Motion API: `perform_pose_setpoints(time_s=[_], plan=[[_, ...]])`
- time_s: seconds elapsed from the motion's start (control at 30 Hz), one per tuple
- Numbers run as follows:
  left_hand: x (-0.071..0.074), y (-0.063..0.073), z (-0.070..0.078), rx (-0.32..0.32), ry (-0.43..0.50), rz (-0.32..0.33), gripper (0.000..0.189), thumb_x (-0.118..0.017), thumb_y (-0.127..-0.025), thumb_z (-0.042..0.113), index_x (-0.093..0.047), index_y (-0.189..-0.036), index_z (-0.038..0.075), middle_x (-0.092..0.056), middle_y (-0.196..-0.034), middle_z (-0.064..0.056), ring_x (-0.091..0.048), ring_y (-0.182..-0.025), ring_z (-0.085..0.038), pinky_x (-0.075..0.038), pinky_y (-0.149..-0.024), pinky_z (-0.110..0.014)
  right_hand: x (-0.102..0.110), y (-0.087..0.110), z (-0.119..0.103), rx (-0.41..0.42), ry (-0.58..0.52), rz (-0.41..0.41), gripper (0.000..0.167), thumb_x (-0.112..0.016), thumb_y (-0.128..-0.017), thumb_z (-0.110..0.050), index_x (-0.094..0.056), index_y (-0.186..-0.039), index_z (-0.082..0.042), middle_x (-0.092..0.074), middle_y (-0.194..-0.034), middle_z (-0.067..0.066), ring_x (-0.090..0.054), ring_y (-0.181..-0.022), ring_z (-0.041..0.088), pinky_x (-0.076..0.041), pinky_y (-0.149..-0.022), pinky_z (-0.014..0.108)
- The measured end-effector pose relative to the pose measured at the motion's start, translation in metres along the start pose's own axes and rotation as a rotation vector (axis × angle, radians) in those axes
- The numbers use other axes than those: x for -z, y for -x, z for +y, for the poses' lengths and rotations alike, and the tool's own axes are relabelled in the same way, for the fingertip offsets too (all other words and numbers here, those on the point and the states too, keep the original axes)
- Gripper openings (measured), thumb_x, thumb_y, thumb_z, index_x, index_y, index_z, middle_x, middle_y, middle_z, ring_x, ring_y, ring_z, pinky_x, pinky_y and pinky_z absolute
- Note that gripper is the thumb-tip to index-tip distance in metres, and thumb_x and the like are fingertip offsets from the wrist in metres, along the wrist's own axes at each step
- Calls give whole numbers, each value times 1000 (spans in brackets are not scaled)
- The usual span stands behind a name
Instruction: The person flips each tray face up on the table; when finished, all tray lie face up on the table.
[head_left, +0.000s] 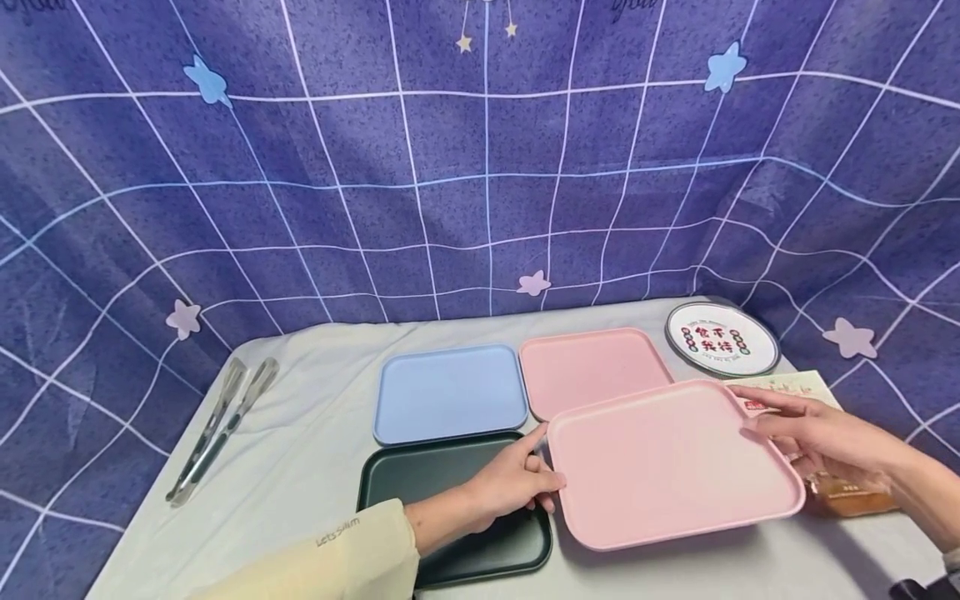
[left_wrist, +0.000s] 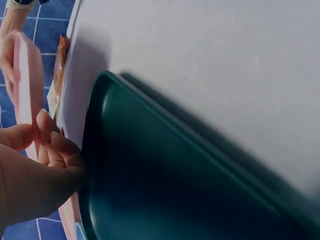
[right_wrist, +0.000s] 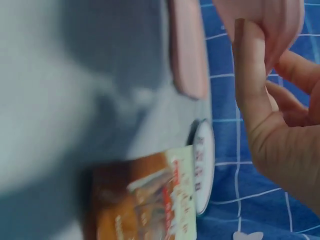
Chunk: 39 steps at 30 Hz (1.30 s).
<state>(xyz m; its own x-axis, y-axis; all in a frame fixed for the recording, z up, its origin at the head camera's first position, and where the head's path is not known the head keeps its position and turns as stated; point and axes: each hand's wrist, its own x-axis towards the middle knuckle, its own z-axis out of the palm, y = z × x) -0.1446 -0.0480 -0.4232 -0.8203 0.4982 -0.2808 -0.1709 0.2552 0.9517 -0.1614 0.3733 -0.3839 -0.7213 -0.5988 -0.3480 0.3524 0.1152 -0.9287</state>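
A pale pink tray [head_left: 675,467] is held up off the table at the front right, slightly tilted, between both hands. The left hand [head_left: 517,475] pinches its left edge, thumb on top, as the left wrist view also shows. At the opposite edge, the right hand [head_left: 825,429] grips with the thumb over the rim; in the right wrist view fingers sit on both sides of the pink tray [right_wrist: 280,25]. Beneath the left hand lies a dark green tray [head_left: 450,467]. Behind are a blue tray [head_left: 450,392] and a second pink tray [head_left: 592,367], partly covered by the raised one.
A round white plate [head_left: 720,340] with printed characters stands at the back right. Near the right forearm lies a brown-and-cream food packet [right_wrist: 150,200]. Metal tongs [head_left: 221,433] lie at the table's left edge. A blue gridded cloth [head_left: 450,208] hangs behind the white-covered table [head_left: 315,400].
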Motion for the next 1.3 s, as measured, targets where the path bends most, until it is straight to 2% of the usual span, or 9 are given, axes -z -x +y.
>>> perform_pose_setpoints(time_s=[0.07,0.17,0.3,0.4,0.6,0.7,0.77,0.9,1.3], plan=[[1,-1,0,3,-21,-9,88,-69,-94,15,-15,-162,15,-65,-75,2,-64,-62,-9,-42,-61,-25,3,-1,7,-15,30,-24,56,-37,-108,-10,-39,-146,-51,-65,-130,2,-66,-113,30,-54,-88,60],[4,-3,1,24,-51,-31,89,-69,-94,17,-12,-163,17,-65,-74,2,-64,-63,-9,-42,-62,-25,7,-1,15,-69,59,-74,62,-40,-107,-9,-34,-146,-57,-63,-127,11,-68,-103,30,-59,-78,49],[7,-4,1,60,-57,-50,90,-69,-94,18,-12,-163,19,-67,-74,2,-64,-63,-9,-43,-61,-26,10,-3,23,-123,98,-100,69,-47,-103,-7,-32,-146,-58,-60,-110,10,-66,-85,18,-59,-62,33],[8,-5,1,67,-62,-49,90,-70,-94,18,-12,-162,17,-68,-75,1,-64,-61,-9,-43,-60,-26,11,-6,27,-131,103,-101,73,-51,-100,-4,-30,-148,-55,-58,-102,7,-65,-80,15,-58,-60,31],[9,-7,-1,96,-101,-36,89,-70,-93,20,-14,-162,16,-71,-73,0,-61,-57,-9,-40,-59,-25,11,-11,32,-139,96,-147,83,-55,-93,3,-31,-148,-55,-62,-103,9,-67,-80,16,-58,-58,30],[9,-7,-2,123,-119,-23,89,-70,-92,19,-15,-162,16,-72,-71,-1,-60,-55,-8,-37,-57,-25,10,-14,36,-126,120,-165,90,-58,-92,3,-19,-157,-45,-62,-98,6,-67,-79,14,-57,-57,29],[8,-7,-2,131,-126,-15,89,-71,-92,16,-15,-162,14,-72,-71,-3,-59,-53,-8,-36,-55,-24,9,-17,38,-122,131,-167,95,-59,-91,4,-5,-162,-31,-61,-95,4,-65,-77,12,-57,-57,29],[7,-7,-1,127,-146,-11,89,-70,-91,13,-15,-162,10,-72,-71,-7,-58,-51,-8,-35,-52,-23,8,-22,42,-133,120,-163,103,-59,-89,6,16,-157,-13,-61,-93,3,-64,-74,11,-58,-57,31],[13,-8,8,180,-176,-79,88,-66,-94,21,-12,-162,7,-72,-70,-3,-61,-54,-8,-43,-57,-23,2,-29,45,-133,157,-117,104,-60,-88,4,18,-157,-9,-62,-89,6,-63,-69,12,-58,-56,32]])
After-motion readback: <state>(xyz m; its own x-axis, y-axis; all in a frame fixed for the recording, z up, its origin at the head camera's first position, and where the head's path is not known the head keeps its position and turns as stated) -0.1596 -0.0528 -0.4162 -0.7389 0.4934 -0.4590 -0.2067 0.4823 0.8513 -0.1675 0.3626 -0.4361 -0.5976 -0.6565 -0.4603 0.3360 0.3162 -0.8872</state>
